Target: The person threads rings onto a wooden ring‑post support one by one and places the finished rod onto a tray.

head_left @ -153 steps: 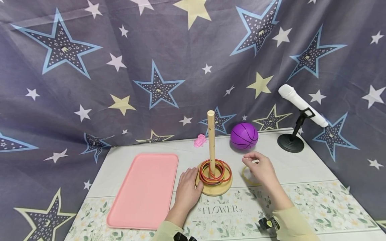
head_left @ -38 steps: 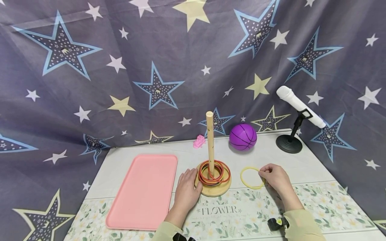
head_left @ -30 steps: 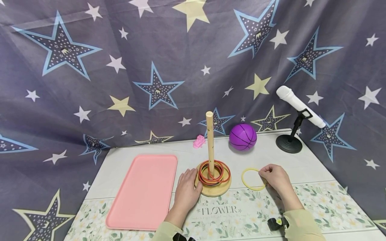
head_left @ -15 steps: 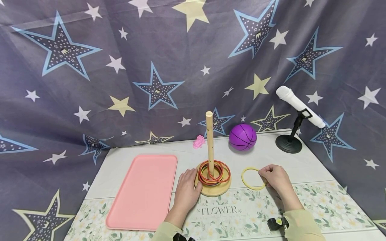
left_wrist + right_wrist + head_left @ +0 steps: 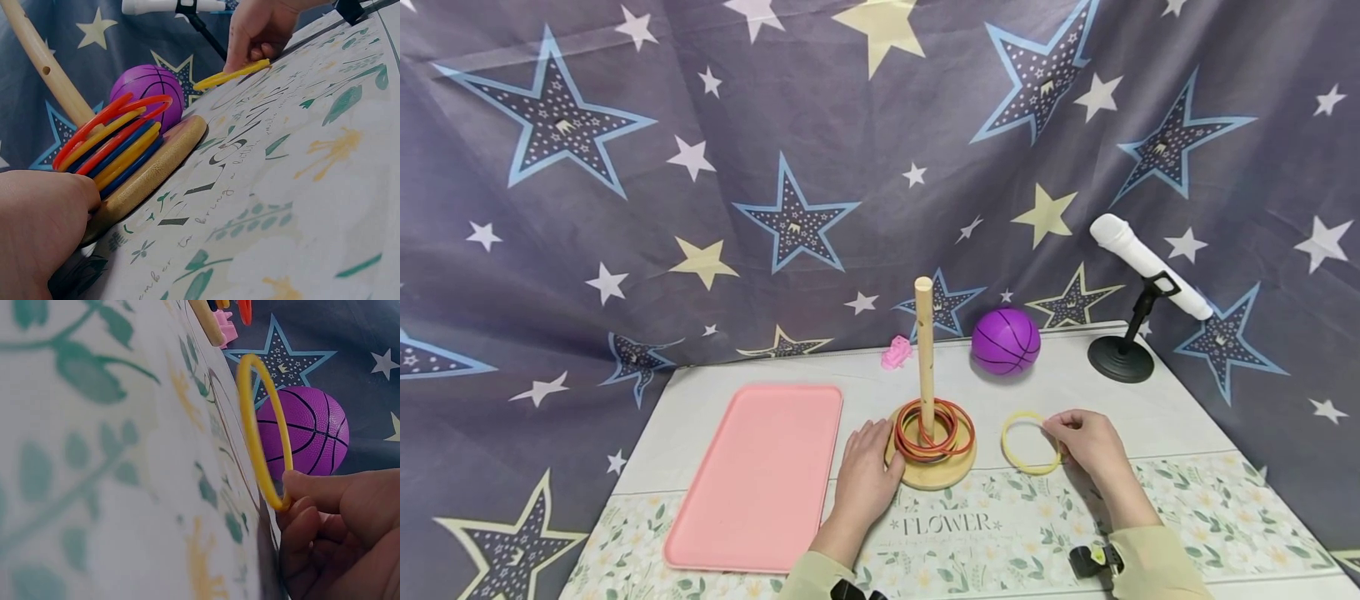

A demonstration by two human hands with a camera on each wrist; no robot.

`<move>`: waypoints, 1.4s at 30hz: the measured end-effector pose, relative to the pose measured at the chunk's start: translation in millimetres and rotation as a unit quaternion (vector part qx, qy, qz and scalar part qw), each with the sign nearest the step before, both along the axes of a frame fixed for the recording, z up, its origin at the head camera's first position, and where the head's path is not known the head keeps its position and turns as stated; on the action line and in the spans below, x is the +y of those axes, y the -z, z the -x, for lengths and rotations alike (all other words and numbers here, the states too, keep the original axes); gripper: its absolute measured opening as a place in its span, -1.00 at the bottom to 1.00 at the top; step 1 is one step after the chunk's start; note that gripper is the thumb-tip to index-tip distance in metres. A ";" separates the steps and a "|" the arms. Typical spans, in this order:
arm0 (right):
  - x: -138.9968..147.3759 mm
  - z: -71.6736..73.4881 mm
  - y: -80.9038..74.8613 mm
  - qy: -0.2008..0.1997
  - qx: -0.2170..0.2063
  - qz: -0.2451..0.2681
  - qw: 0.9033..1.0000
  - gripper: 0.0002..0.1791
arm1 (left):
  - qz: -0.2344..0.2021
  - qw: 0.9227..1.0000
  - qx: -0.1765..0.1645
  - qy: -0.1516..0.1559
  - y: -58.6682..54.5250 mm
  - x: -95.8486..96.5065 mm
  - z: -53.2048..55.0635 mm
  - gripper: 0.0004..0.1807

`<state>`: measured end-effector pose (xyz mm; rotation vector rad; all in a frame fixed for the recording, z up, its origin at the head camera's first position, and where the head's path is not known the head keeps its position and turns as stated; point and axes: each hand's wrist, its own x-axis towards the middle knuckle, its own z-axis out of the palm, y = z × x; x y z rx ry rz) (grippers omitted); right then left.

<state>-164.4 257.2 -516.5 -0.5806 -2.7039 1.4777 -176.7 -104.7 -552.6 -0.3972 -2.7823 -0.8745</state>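
A wooden ring-toss stand has an upright post (image 5: 927, 358) on a round base (image 5: 936, 477). Red, yellow and blue rings (image 5: 128, 147) lie stacked around the foot of the post, the top red ones askew. My left hand (image 5: 867, 479) rests against the base's left edge, fingers extended along it and thumb at its front. To the right of the stand, my right hand (image 5: 1090, 446) pinches a yellow ring (image 5: 253, 434) at its right side between thumb and fingers. The ring is tilted close over the tabletop, with nothing inside it.
A pink tray (image 5: 756, 483) lies left of the stand. Behind it sit a small pink toy (image 5: 897, 352) and a purple basketball (image 5: 1006, 342). A white microphone on a black stand (image 5: 1122, 357) is at the back right. Star-printed cloth (image 5: 850, 108) hangs behind the table.
Five seconds ago my right hand was farther left, over the yellow ring. It has since shifted right to pinch the ring's right side, and the ring now tilts slightly upward. My left hand stays put.
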 end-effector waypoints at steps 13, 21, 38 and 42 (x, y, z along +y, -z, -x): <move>-3.6 -7.1 -23.8 -0.001 0.028 -0.004 1.000 -0.68 | 0.001 1.000 0.007 0.002 -3.6 1.1 -2.1 -0.37; -11.7 -9.7 -42.4 0.007 0.050 -0.012 0.999 -0.68 | 0.002 1.000 0.008 0.001 -3.8 1.1 -1.2 -0.37; -26.9 -18.2 -82.8 -0.015 0.098 -0.006 0.995 -0.59 | 0.003 1.000 0.003 0.001 -2.3 0.6 -0.5 -0.36; -29.5 -19.5 -91.2 -0.021 0.114 -0.009 0.993 -0.57 | 0.002 1.000 0.001 -0.001 -2.4 1.1 -0.7 -0.36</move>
